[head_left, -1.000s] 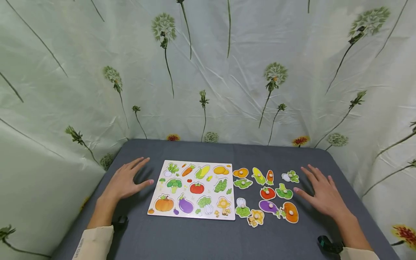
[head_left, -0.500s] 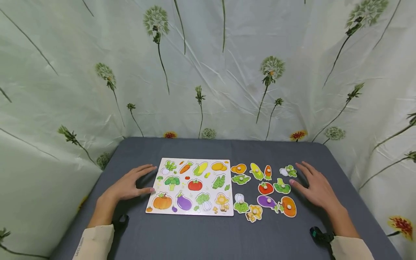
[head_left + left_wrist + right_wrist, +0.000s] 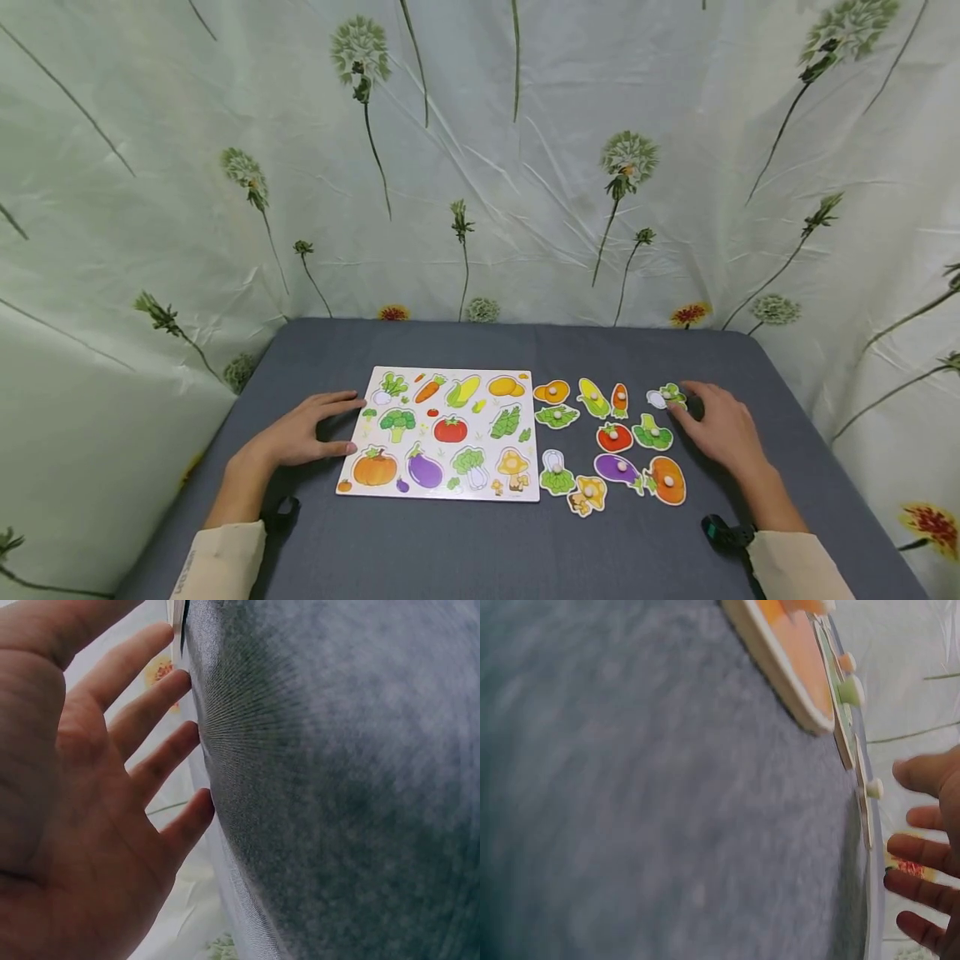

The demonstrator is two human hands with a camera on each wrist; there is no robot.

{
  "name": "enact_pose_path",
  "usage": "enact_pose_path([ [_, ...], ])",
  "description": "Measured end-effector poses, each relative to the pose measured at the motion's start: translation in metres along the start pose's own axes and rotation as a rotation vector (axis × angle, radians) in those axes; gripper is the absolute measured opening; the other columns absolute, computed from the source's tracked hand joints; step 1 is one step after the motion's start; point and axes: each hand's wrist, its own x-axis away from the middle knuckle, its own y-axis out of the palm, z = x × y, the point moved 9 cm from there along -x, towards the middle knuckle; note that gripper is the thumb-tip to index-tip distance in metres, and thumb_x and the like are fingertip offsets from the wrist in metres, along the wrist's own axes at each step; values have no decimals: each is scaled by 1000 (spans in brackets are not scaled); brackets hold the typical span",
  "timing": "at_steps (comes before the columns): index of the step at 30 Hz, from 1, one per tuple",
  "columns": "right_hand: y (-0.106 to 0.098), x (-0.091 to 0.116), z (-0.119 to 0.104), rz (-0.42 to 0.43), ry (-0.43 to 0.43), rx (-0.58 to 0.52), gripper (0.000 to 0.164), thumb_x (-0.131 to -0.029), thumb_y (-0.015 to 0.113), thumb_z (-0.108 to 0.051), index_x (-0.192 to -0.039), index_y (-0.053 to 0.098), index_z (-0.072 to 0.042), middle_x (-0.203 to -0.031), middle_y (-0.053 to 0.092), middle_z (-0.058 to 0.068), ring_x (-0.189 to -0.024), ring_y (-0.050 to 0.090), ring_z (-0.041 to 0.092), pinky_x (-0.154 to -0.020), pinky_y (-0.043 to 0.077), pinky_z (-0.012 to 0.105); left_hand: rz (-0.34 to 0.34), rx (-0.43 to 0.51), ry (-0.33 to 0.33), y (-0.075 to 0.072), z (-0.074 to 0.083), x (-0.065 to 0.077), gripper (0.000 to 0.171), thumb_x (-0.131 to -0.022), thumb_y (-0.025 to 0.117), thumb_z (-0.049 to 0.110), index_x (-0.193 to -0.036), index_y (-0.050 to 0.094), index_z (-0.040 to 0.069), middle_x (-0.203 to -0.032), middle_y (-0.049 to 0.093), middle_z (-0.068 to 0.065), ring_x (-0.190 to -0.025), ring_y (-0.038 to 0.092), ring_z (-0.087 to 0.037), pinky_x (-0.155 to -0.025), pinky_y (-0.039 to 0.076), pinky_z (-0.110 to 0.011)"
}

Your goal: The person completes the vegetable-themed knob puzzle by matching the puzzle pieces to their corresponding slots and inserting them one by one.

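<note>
Grey cloth (image 3: 480,546), closely woven, lies under the flat, pale board (image 3: 528,467). The left hand (image 3: 291,435) sits at the board's left edge, fingers spread and gripping nothing, thumb tip at the rim, where it could probably steady the board. Just right of the board lie the pieces (image 3: 613,442), curved, pale-rimmed cut-outs resting flat with rounded knobs (image 3: 850,691) upward, presumably for fingertips to pinch. The right hand (image 3: 722,427) reaches over the radish (image 3: 657,400), fingers loosely extended, holding nothing; whether a fingertip touches it is hard to tell.
</note>
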Motion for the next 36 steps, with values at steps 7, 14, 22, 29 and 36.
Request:
enact_pose_path([
  [7,6,-9,1,23,18,-27,47,-97,69,-30,-126,64,7,-120,66,31,-110,60,50,-97,42,68,-7,15,3,1,0,0,78,-84,79,54,-150,56,20,-160,44,-17,-147,33,-50,-108,33,-75],
  [14,10,-14,-1,14,-4,-42,35,-96,72,-26,-116,73,3,-115,68,27,-105,63,47,-92,45,66,-24,30,-9,1,1,0,79,-84,80,54,-150,55,19,-160,43,-18,-147,33,-50,-109,32,-75],
  [22,10,-17,-1,39,-29,-40,25,-93,76,-21,-105,77,1,-111,69,26,-99,64,45,-88,46,64,-39,33,-29,3,1,-1,80,-83,79,54,-151,55,19,-161,42,-19,-147,31,-52,-109,31,-77],
  [29,5,-14,-4,79,-30,-51,23,-93,76,-18,-103,77,2,-111,70,28,-102,62,49,-89,45,66,-21,30,-8,2,1,0,78,-83,80,53,-150,56,19,-160,43,-19,-147,33,-51,-108,32,-76],
  [36,-1,-13,-12,99,-45,-52,24,-93,76,-18,-105,76,3,-114,69,28,-107,61,49,-93,44,67,-2,23,8,3,0,1,77,-85,78,53,-151,55,21,-160,43,-17,-147,32,-51,-107,33,-77],
])
